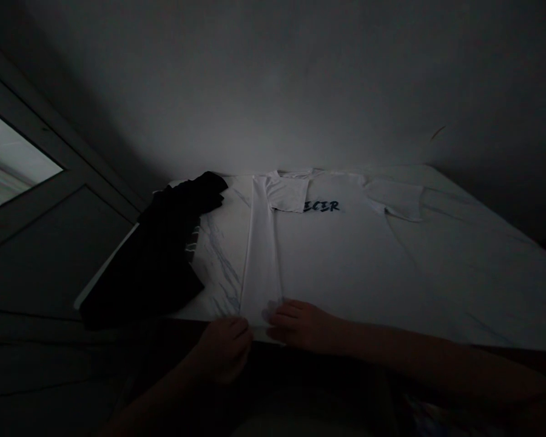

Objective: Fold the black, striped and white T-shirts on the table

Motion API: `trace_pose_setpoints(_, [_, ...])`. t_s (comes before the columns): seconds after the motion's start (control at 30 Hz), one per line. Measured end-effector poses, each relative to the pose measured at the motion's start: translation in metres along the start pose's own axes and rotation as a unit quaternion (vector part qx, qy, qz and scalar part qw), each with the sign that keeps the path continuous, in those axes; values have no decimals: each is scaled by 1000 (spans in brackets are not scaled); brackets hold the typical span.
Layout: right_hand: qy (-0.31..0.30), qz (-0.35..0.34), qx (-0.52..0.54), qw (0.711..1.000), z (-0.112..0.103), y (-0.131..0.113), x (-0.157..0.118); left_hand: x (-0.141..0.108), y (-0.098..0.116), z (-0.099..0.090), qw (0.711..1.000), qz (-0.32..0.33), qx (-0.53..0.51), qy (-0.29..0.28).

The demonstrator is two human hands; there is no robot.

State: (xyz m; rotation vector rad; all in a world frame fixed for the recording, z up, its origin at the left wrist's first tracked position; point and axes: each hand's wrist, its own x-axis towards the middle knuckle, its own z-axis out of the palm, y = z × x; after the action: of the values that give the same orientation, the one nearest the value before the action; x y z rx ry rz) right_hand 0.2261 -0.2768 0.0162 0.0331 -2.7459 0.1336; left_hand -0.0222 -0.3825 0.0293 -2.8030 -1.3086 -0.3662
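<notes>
A white T-shirt [337, 261] lies spread on the table with dark lettering across its chest. Its left side is folded inward in a long strip, and the left sleeve lies over part of the lettering. The right sleeve stretches out flat. My left hand [227, 346] is closed on the bottom left corner of the folded strip, at the table's front edge. Just right of it, my right hand [303, 325] holds the hem near the strip's inner edge; its fingertips are slightly blurred.
Dark clothing [150, 261] is heaped on the left end of the white, marble-patterned table [464, 261], hanging over the front edge. A wall [273, 85] stands close behind the table. At the left is a door [31, 243] with a glass pane. The room is dim.
</notes>
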Motion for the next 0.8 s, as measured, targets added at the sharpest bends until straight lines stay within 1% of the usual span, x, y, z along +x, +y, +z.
trace_pose_setpoints(0.03, [-15, -4, 28, 999, -6, 1, 3, 5, -5, -9, 1000, 10, -14, -13])
trace_pose_setpoints(0.1, [-37, -5, 94, 995, -17, 8, 10, 23, -21, -28, 1000, 11, -25, -13])
trace_pose_setpoints(0.17, [-33, 21, 135, 990, -25, 23, 20, 53, -44, -43, 1000, -18, -18, -6])
trace_pose_setpoints(0.2, [-20, 51, 139, 989, -27, 35, 26, 72, -59, -48, 999, -36, -9, -2])
trace_pose_setpoints(0.23, [-3, 89, 133, 987, -29, 49, 31, 94, -76, -50, 998, -55, 1, 0])
trace_pose_setpoints(0.3, [29, 174, 101, 979, -30, 85, 37, 140, -110, -46, 996, -84, 21, 0])
trace_pose_setpoints(0.37, [59, 261, 58, 962, -34, 129, 34, 186, -142, -33, 993, -110, 41, 1])
trace_pose_setpoints(0.4, [73, 311, 34, 947, -38, 151, 28, 208, -154, -26, 992, -119, 49, -1])
trace_pose_setpoints(0.47, [96, 422, -15, 901, -50, 192, 4, 246, -171, -9, 990, -126, 59, -10])
trace_pose_setpoints(0.53, [101, 530, -68, 839, -66, 226, -32, 279, -177, 8, 991, -117, 67, -15])
trace_pose_setpoints(0.57, [95, 577, -96, 805, -75, 238, -52, 294, -177, 17, 991, -110, 69, -13])
trace_pose_setpoints(0.63, [76, 650, -145, 742, -92, 256, -92, 325, -172, 34, 993, -94, 71, -5])
trace_pose_setpoints(0.7, [57, 704, -175, 686, -108, 266, -128, 358, -163, 51, 995, -79, 65, 4])
trace_pose_setpoints(0.73, [55, 729, -180, 658, -114, 270, -143, 376, -157, 59, 996, -71, 52, 7])
trace_pose_setpoints(0.8, [69, 778, -179, 598, -125, 276, -166, 414, -141, 74, 998, -52, 12, 13])
